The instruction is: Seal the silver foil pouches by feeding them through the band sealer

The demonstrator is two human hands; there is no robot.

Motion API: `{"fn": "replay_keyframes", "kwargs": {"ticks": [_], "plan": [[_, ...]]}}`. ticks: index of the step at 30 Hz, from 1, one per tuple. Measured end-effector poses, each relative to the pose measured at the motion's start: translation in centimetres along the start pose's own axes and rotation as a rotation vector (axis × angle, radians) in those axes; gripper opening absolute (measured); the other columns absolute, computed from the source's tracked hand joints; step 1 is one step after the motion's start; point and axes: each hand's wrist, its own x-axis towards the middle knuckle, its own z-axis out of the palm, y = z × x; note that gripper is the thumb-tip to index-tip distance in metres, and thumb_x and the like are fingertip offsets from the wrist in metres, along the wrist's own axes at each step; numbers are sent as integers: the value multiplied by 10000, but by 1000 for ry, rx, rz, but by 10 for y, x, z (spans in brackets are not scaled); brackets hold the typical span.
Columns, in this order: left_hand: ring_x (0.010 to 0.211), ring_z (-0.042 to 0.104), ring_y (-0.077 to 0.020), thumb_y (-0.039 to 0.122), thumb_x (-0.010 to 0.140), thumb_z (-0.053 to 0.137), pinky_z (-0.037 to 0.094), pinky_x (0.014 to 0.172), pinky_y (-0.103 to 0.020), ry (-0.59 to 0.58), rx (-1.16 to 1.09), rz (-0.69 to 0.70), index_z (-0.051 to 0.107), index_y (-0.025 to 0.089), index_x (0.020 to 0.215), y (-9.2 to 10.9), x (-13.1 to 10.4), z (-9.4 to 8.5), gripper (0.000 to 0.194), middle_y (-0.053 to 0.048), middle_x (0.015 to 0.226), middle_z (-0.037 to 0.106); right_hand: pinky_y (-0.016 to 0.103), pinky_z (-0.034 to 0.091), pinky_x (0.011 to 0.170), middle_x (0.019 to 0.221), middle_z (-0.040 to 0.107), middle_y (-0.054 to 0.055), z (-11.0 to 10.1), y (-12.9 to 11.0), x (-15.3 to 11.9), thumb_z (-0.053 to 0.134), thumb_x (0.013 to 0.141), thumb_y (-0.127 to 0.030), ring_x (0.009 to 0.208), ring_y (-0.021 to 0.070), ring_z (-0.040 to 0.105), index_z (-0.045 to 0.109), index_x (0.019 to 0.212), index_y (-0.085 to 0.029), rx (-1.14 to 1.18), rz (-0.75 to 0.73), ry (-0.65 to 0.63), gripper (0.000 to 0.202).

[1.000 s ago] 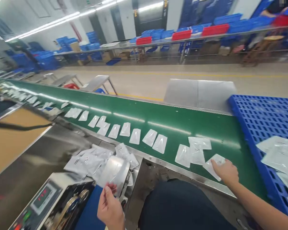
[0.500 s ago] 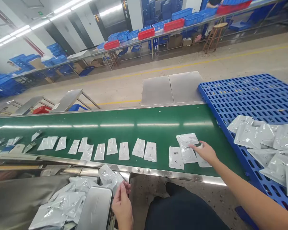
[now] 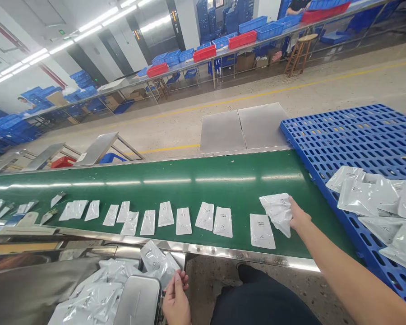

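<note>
My right hand (image 3: 299, 216) is closed on a small bunch of white pouches (image 3: 278, 211), gripped at their right edge just over the green conveyor belt (image 3: 223, 164). A single white pouch (image 3: 262, 231) lies flat on the belt to the left of it. Farther left, several similar pouches are spread in a loose row. My left hand (image 3: 176, 298) has its fingers curled together beside the heap of white pouches (image 3: 94, 293), touching or close to a pouch (image 3: 168, 269) at the heap's edge. Whether anything is between those fingers is hidden.
A metal scale-like plate (image 3: 138, 298) sits by the heap, near my left hand. On the right, a blue slatted pallet (image 3: 352, 131) bears a pile of white pouches (image 3: 375, 198). The belt's metal edge (image 3: 223, 254) runs in front of me.
My right hand has gathered the overlapping pouches and picked them up from the belt into one bunch. The left hand has stayed beside the heap, its fingers a little more curled.
</note>
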Motion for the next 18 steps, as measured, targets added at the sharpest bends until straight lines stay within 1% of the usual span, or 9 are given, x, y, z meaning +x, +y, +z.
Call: {"fn": "replay_keyframes", "kwargs": {"ticks": [3,6,8,10,11,13,15,17,18], "plan": [[890,822,-336,587,729,891,690,866,-504,-31,8,0,819,163,983,-3,-1,1,500,-148,1000,838,435,576,679,1029,747,219,5,-24,10,619,921,-585,829,317,695,671,1175,-140,-133,63,54,515],[915,822,-336,593,723,899,685,886,-498,-40,35,6,829,160,998,-3,-2,-4,517,-155,1025,840,415,544,851,1050,765,220,-12,-44,20,686,895,-518,967,326,676,745,1070,-148,-236,-35,48,414],[943,820,-346,607,729,893,680,895,-502,-26,60,-2,830,163,1027,-3,-2,-8,538,-154,1040,842,403,514,879,932,773,161,-35,-52,23,758,848,-511,921,306,671,773,1047,-171,-307,-158,-36,394],[972,818,-350,608,750,877,673,903,-500,-11,90,-27,828,169,1044,-4,-2,-10,531,-153,1055,841,399,506,807,800,757,108,-59,-53,18,776,832,-520,788,282,666,774,1141,-177,-397,-262,-192,462],[985,816,-349,602,762,868,671,905,-495,-9,97,-42,827,171,1044,-4,-2,-9,517,-155,1065,841,393,506,768,777,758,97,-69,-50,12,779,828,-513,739,273,666,770,1177,-178,-428,-271,-286,485],[992,816,-341,587,770,860,669,894,-480,-21,96,-71,823,171,1029,-7,-3,-3,491,-162,1078,838,381,531,738,839,796,114,-81,-39,-6,801,804,-489,742,278,705,774,1168,-176,-409,-137,-495,480],[974,819,-332,592,757,865,668,870,-465,-62,81,-80,819,166,1019,-11,-3,9,502,-168,1075,836,394,578,757,948,824,158,-82,-22,-27,856,754,-507,833,314,761,783,1104,-170,-282,129,-687,491],[948,821,-329,628,714,884,663,846,-453,-118,76,-72,823,156,1019,-13,-5,24,565,-174,1058,837,418,611,773,1007,829,189,-73,-5,-45,878,733,-587,910,349,787,773,1134,-162,-168,299,-764,594],[944,820,-332,651,688,894,658,840,-449,-153,79,-63,829,149,1023,-14,-6,32,607,-178,1051,837,422,620,774,1025,829,196,-66,3,-51,873,734,-631,933,354,793,766,1167,-161,-144,309,-733,648]]}}
